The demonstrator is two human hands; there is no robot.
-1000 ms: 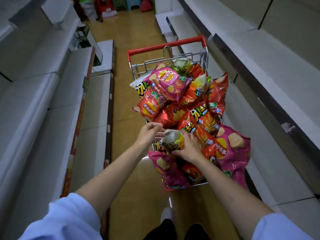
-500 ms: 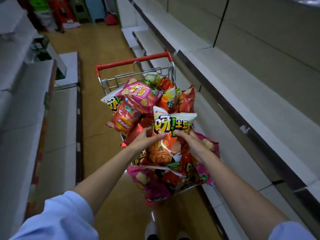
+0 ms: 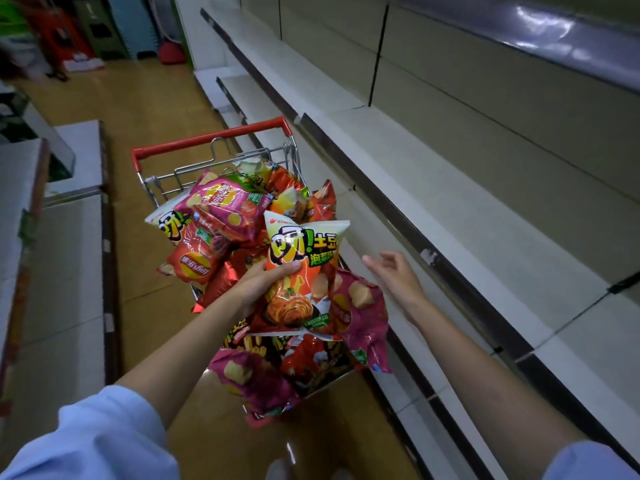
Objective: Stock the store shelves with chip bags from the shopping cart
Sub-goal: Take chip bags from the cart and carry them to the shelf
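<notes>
A wire shopping cart [image 3: 221, 168] with a red handle stands in the aisle, heaped with red, pink and orange chip bags [image 3: 225, 209]. My left hand [image 3: 263, 282] grips an orange-and-white chip bag [image 3: 301, 271] by its left side and holds it upright above the pile. My right hand [image 3: 394, 275] hovers just right of that bag, fingers relaxed and spread, touching nothing. A pink bag [image 3: 363, 313] hangs over the cart's right side below it.
Bare white shelves [image 3: 450, 202] run along the right, their front edge close to the cart. More white shelving [image 3: 69, 254] lines the left. The wooden aisle floor [image 3: 138, 109] stretches ahead to coloured items at the far end.
The orange-and-white bag came out of the pile and was lifted. My right hand has let go of it and moved off to the right; the view swung toward the right shelves.
</notes>
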